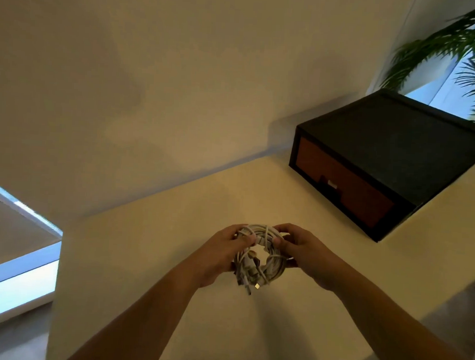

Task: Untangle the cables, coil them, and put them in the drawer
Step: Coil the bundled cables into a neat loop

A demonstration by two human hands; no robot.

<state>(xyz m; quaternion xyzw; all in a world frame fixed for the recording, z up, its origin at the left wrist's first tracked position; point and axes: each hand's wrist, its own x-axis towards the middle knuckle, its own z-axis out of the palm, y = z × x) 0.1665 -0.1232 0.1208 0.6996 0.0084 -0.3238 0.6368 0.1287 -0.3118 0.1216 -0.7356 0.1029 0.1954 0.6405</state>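
Head view, and both hands are on the cables (275, 264). The left hand (219, 256) curls round the left side of the white bundle, and the right hand (306, 253) grips the opposite side, both pinching near the top of the loop. The bundle is wound into a rough ring and held over the pale table (146, 257). A few plug ends dangle from its lower edge, nearest the person. Beyond the right hand and off to its right, well apart, a black box (396, 132) sits on the table near the wall, with its brown drawer (339, 181) closed. Past that is a leafy plant (454, 45) by a window.
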